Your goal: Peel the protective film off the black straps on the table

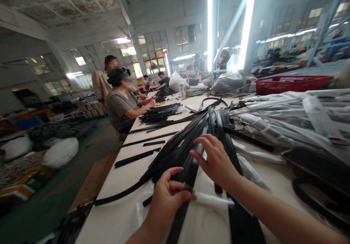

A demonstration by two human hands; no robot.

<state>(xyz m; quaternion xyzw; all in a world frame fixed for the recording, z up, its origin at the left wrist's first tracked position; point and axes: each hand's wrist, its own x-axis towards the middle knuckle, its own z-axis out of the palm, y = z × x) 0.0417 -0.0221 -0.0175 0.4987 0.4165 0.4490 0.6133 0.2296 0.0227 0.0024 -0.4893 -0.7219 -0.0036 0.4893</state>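
Note:
My left hand [168,196] is closed low over the table, thumb and fingers pinched at the dark end of a black strap [187,188]. A white plastic strip [214,199] lies just right of those fingertips; whether it is joined to the strap I cannot tell. Farther forward, my right hand [213,158] hovers with curved fingers apart and nothing between them. Beneath both hands a thick bundle of long black straps [175,149] fans out across the white table [115,185]. Part of the bundle is hidden behind my hands.
White-wrapped straps [273,116] are heaped at the right, before a red basket [294,85]. Shorter black strips [161,113] lie in a pile at the far left. A seated co-worker [121,107] works at the left edge, with another person [101,78] standing behind.

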